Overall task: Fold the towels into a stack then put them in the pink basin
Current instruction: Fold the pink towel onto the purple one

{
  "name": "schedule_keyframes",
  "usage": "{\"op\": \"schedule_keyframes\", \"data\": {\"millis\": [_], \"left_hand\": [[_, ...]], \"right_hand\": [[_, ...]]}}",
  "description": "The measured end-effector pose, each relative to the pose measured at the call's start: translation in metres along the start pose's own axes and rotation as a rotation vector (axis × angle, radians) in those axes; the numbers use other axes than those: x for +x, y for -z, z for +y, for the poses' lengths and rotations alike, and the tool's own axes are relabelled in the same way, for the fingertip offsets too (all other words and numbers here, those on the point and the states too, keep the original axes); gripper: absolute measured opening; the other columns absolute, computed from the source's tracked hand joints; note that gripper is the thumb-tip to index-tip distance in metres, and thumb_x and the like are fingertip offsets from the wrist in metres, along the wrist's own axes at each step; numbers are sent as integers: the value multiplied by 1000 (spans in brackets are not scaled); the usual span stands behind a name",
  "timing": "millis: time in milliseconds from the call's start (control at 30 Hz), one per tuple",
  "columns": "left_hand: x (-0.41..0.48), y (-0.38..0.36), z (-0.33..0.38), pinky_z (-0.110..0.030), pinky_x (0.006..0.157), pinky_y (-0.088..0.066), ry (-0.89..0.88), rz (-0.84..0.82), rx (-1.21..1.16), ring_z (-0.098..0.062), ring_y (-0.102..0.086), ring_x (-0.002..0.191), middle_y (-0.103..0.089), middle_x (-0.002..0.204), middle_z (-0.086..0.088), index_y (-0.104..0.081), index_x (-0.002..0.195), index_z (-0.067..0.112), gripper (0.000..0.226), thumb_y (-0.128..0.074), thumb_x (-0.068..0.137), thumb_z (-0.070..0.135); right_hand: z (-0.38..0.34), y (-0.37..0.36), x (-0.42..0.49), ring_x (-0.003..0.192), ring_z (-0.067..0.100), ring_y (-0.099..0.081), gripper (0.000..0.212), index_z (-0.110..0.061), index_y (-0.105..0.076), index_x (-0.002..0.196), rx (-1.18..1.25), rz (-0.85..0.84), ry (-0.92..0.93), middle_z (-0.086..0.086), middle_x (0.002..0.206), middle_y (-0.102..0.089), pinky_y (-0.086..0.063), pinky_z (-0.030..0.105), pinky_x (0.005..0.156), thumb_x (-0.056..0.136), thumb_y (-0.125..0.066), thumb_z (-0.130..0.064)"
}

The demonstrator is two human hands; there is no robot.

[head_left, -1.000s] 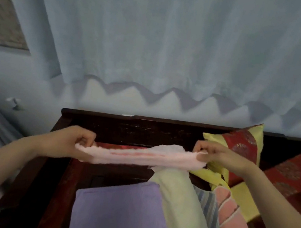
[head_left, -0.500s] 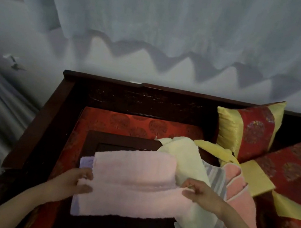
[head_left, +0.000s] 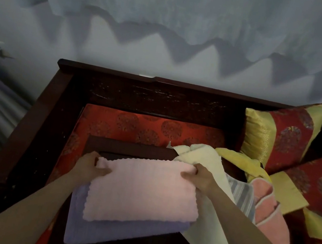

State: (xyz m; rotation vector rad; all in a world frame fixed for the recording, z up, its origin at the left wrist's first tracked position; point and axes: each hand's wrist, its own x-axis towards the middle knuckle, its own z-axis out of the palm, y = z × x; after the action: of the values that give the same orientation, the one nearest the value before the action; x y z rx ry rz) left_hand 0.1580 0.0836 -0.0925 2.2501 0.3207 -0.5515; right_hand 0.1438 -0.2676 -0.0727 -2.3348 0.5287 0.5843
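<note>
The left hand (head_left: 90, 166) and right hand (head_left: 199, 177) each pinch a far corner of the folded pale pink terry towel (head_left: 140, 192), thumbs on top. It lies flat on the folded lavender towel (head_left: 117, 233), 2 in the stack, on a dark wooden tray (head_left: 130, 148). Just right, a loose cream towel (head_left: 206, 213), a grey striped towel (head_left: 243, 198) and a salmon pink towel (head_left: 267, 214) overlap. Beyond sits a red and gold satin cushion (head_left: 280, 132).

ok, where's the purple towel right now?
In the head view, the purple towel lies folded low and centre, directly under the pink towel, with the cream towel on its right.
</note>
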Motion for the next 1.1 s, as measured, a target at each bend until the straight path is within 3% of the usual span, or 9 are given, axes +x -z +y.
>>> {"op": "schedule_keyframes", "data": {"millis": [133, 267, 367, 533, 667, 733, 867, 1000, 1100], "left_hand": [[21, 11, -10, -29, 87, -50, 163, -211, 18, -25, -59, 107, -62, 120, -12, -61, 117, -1, 90, -86, 49, 52], [13, 15, 5, -23, 63, -45, -50, -200, 35, -12, -56, 73, -61, 78, 0, -64, 74, 11, 26, -84, 64, 24], [-16, 26, 24, -20, 55, -34, -201, -273, -116, -9, -48, 66, -53, 73, 0, -52, 74, 10, 27, -76, 73, 24], [-71, 69, 20, -22, 56, -42, -76, -475, -528, -12, -58, 71, -58, 79, 1, -53, 83, 17, 23, -72, 77, 29], [-89, 86, 0, -37, 73, -51, 15, -426, -636, -24, -68, 79, -72, 86, -7, -71, 81, 25, 47, -91, 43, 43], [-93, 83, -10, -35, 71, -51, 27, -394, -583, -21, -69, 77, -73, 85, -5, -71, 75, 27, 48, -90, 37, 50], [-76, 52, -38, -35, 66, -49, 62, -158, -345, -26, -63, 82, -64, 88, -12, -57, 90, 9, 23, -72, 81, 24], [-63, 25, -50, -32, 64, -44, 12, 63, -99, -26, -60, 81, -59, 84, -4, -52, 95, 12, 25, -71, 82, 21], [-62, 18, -51, -40, 79, -45, -77, 300, 195, -31, -53, 102, -57, 104, -8, -53, 112, 10, 43, -73, 78, 25]], "right_hand": [[1, -2, 5, 120, 27, -53, 70, -5, -51, 132, -13, -29, -60, 11, 132, -57, -43, 31, 97, 77, -75, -40], [-3, -5, -6, 106, 27, -60, 41, -9, -64, 114, -15, 111, 40, 9, 113, -67, -36, 24, 80, 79, -74, -29], [-7, 0, -26, 88, 25, -58, 23, -9, -54, 95, 80, 178, 163, 6, 90, -62, -36, 30, 69, 86, -67, -27], [-14, 27, -68, 72, 13, -55, 17, -13, -56, 94, 254, 11, 324, -2, 80, -61, -41, 26, 66, 88, -65, -26], [-29, 33, -84, 93, 7, -68, 22, -29, -65, 107, 453, -253, 293, -10, 99, -73, -51, 16, 71, 87, -67, -22], [-32, 17, -73, 89, 10, -67, 15, -28, -66, 101, 324, -159, 282, -10, 93, -72, -47, 15, 68, 86, -68, -25], [-25, -33, -42, 83, 23, -60, 26, -14, -53, 98, -152, 78, 234, 5, 94, -67, -39, 30, 67, 88, -60, -38], [-22, -55, -39, 101, 28, -57, 41, -16, -47, 113, -262, 237, 228, 7, 109, -59, -46, 38, 78, 87, -55, -46], [-16, -46, -49, 110, 22, -51, 49, -20, -46, 125, -190, 410, 219, 0, 120, -53, -45, 40, 86, 88, -50, -52]]}}
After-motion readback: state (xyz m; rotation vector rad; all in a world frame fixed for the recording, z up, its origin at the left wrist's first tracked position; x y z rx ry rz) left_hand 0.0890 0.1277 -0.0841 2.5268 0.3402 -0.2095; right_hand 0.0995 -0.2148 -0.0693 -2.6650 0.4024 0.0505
